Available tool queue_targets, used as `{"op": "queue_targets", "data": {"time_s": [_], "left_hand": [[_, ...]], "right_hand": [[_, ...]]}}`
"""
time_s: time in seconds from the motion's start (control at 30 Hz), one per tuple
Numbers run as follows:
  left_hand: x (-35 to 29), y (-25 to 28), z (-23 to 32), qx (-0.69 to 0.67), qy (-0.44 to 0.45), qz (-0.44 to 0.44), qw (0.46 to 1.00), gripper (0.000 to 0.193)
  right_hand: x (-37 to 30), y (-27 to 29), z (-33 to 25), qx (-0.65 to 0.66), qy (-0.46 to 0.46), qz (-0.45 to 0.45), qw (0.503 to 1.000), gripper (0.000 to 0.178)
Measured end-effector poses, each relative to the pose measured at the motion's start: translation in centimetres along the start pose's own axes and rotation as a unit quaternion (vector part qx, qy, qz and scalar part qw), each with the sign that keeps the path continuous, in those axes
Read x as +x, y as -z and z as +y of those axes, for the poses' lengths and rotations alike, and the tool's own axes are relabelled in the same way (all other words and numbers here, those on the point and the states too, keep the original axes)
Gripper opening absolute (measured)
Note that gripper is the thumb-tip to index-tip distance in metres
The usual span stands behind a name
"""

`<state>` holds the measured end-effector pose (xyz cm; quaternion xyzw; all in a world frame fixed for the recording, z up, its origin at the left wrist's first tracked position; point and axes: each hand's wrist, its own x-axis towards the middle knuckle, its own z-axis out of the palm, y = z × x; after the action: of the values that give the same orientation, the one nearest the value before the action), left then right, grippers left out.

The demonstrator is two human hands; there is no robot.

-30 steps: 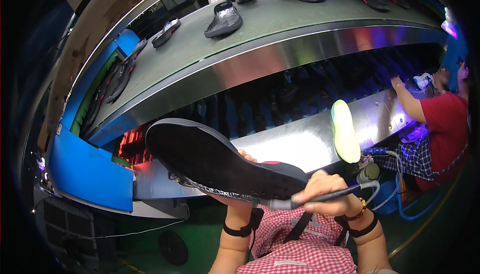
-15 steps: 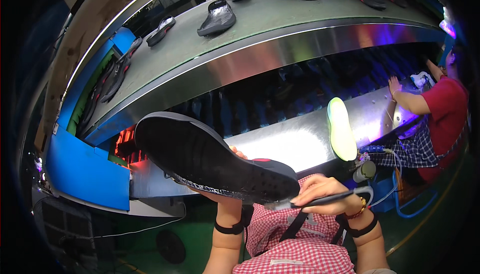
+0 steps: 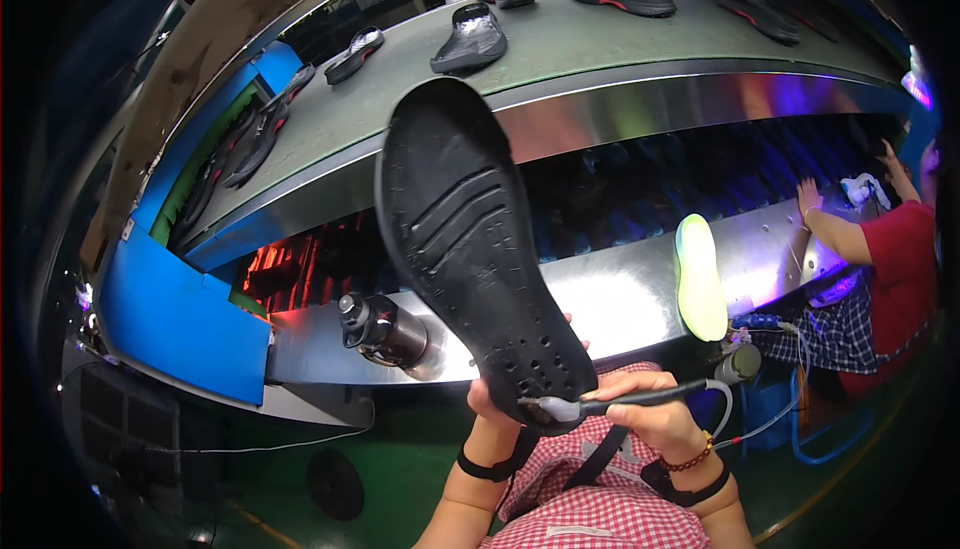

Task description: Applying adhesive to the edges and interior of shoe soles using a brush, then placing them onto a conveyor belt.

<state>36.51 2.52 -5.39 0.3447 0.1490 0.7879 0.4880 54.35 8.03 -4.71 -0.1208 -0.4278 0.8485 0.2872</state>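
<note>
A black shoe sole (image 3: 460,219) is held up in front of me, its grooved and pitted face toward me and the toe end pointing up. My left hand (image 3: 490,424) grips it near the lower, heel end, mostly hidden behind it. In my right hand (image 3: 655,419) is a glue brush (image 3: 562,409) with a dark handle, a pale collar and a clear hose running from its back end. The brush tip touches the lower end of the sole, near its rim.
A green conveyor belt (image 3: 400,89) carries several black soles (image 3: 470,39). On the metal ledge (image 3: 630,289) below stand a dark bottle (image 3: 385,329) and a yellow sole (image 3: 702,284). Red light glows inside the machine at left. A co-worker in red (image 3: 890,259) reaches in at right.
The sole has been turned from a slanted position to more upright, its face now toward me. The brush has shifted to the heel end. The bottle has come into sight.
</note>
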Motion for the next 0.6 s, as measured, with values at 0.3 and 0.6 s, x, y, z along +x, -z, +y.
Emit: {"op": "queue_targets", "data": {"time_s": [0.3, 0.6], "left_hand": [[0.5, 2.2, 1.7, -0.026, 0.245, -0.048, 0.968, 0.087], [1.6, 0.7, 2.2, 0.028, 0.414, -0.023, 0.909, 0.077]], "right_hand": [[1.4, 1.2, -4.6, -0.378, 0.123, -0.2, 0.896, 0.022], [2.4, 2.6, -6.2, -0.353, 0.076, -0.387, 0.848, 0.026]]}}
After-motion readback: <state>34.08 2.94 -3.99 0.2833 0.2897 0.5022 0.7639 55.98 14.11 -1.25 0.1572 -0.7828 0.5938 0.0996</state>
